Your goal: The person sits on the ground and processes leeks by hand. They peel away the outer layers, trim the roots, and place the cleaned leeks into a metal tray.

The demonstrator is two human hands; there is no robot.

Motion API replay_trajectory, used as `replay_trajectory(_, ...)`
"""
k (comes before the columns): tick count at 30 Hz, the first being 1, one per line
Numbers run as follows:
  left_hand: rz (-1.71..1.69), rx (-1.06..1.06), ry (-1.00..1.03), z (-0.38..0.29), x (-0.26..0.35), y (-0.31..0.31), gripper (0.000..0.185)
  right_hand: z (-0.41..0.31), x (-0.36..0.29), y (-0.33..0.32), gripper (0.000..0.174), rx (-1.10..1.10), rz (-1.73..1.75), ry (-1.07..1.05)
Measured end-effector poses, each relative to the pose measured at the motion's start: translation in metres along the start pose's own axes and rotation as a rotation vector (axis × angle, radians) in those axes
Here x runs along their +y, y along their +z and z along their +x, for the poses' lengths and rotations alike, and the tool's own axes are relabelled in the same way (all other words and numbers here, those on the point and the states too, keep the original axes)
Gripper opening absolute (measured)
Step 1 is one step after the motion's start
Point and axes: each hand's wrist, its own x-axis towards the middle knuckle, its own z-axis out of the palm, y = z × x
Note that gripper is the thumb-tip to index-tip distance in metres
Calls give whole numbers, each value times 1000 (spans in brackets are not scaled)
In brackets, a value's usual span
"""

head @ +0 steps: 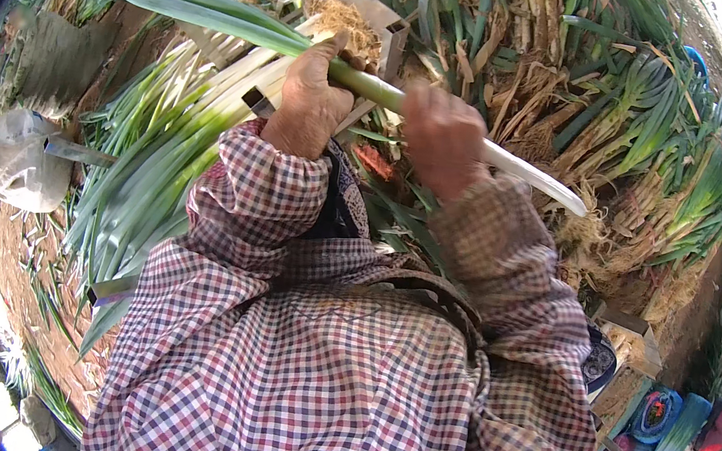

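Note:
A single long Welsh onion [375,90] lies slantwise across my view, green leaves at upper left and bare white end at lower right. My left hand [314,98] grips it where the leaves meet the stalk. Farther down, my right hand [442,136] is closed around the paler part and looks blurred. A stack of pale-stemmed Welsh onions [175,104] lies beside and behind my left forearm, its green leaves hanging toward me. Tan roots [347,21] show just beyond my left hand, within a bent metal frame [394,36].
Untrimmed onions with dry husks and roots [543,105] are heaped ahead and to the right. More green bundles [671,147] lie at far right. A pale plastic bag [27,162] is at left, near a metal bar [78,152]. Rolled blue netting [657,414] sits at lower right.

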Motion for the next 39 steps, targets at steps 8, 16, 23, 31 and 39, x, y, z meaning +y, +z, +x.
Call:
replay_trajectory(8, 87, -186, 162, -3, 23, 1, 17, -110, 62, -12, 22, -277, 154, 172)
replay_trajectory(16, -60, -527, 215, 0, 49, -4, 17, -115, 44, -39, 46, 87, 426, 255)
replay_trajectory(23, -45, -403, 234, -1, 36, 3, 16, -97, 37, -27, 35, 289, 464, 258)
replay_trajectory(31, -50, -211, 247, 1, 30, 0, 14, -88, 36, -32, 21, 243, 403, 193)
replay_trajectory(39, -14, -68, 284, 9, 37, -3, 13, -114, 58, -37, 8, 106, 149, 102)
